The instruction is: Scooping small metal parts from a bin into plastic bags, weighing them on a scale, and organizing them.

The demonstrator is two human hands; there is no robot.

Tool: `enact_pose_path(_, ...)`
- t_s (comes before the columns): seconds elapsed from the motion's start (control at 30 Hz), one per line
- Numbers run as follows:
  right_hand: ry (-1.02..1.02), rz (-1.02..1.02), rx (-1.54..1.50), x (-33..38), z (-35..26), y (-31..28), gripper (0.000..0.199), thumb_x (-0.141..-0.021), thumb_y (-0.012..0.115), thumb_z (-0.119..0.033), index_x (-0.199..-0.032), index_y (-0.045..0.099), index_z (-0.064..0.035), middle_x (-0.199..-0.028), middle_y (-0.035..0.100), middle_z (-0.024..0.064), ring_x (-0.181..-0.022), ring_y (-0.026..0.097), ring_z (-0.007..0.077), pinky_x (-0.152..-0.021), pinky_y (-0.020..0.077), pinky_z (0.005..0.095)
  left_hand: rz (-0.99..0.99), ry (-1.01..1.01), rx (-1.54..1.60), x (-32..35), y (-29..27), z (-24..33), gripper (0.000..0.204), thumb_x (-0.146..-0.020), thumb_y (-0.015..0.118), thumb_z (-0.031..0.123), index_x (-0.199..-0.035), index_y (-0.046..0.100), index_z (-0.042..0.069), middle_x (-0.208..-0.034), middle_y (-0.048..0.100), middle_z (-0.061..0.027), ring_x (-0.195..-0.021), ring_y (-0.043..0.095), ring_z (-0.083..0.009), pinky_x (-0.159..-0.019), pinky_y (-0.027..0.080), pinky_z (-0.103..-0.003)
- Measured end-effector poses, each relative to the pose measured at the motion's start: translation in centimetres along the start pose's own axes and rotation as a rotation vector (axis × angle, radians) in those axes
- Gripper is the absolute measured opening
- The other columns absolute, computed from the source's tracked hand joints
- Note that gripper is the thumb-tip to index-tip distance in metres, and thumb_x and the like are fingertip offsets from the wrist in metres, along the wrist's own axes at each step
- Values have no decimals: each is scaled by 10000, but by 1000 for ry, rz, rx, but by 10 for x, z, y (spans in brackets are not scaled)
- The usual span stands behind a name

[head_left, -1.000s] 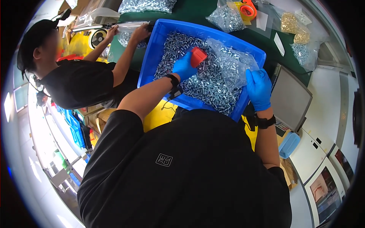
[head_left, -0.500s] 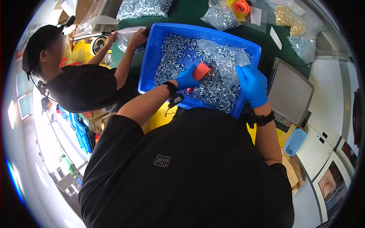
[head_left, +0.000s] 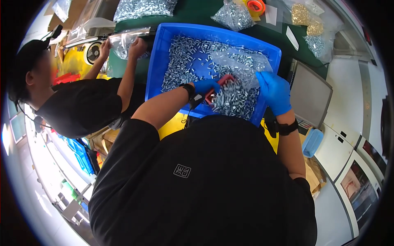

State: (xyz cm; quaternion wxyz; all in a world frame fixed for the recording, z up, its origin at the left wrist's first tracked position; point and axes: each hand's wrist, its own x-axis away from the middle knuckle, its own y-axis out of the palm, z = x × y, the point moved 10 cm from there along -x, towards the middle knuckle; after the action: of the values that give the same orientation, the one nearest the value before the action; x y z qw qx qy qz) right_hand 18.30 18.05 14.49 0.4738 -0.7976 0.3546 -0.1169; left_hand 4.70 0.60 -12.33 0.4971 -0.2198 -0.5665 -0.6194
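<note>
A blue tub (head_left: 153,61) holds a loose layer of small silvery metal sleeves (head_left: 182,51). My left hand (head_left: 204,86), in a blue glove, grips a red scoop (head_left: 225,79) low among the sleeves. Sleeves crowd against the scoop's opening, and its handle is mostly hidden. My right hand (head_left: 274,93), also gloved in blue, pinches the edge of a clear plastic bag (head_left: 242,61) at the tub's right side. The bag lies crumpled over the sleeves, its far end spread toward the tub's middle.
A scale (head_left: 310,94) stands right of the tub, with a small light-blue tray (head_left: 312,142) below it. Bags of metal parts (head_left: 233,16) and an orange tape roll (head_left: 256,6) lie beyond. A co-worker (head_left: 86,102) at left handles a clear bag (head_left: 122,44).
My left hand has turned the scoop and pushed it down among the sleeves, toward the bag. The right hand keeps its hold on the bag. The co-worker's hands have shifted slightly.
</note>
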Motion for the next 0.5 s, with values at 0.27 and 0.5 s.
enact_pose_path(0.27, 140, -33, -194, 3, -1, 12, 193, -918, 631, -209, -943, 676, -22, -873, 649, 212, -774, 645, 390, -663, 513, 390, -364, 117, 259, 36, 12, 37, 669, -716, 501, 125, -1368, 469, -19, -1300, 589, -219, -1139, 621, -366, -1032, 479, -486)
enact_pose_path(0.5, 70, -64, -254, 7, -23, 25, 147, -864, 678, -160, -909, 678, -20, -814, 633, 171, -749, 620, 360, -660, 496, 391, -174, 270, 266, 108, -24, 45, 701, -723, 536, 91, -1402, 419, -31, -1321, 571, -219, -1165, 605, -336, -1067, 444, -450)
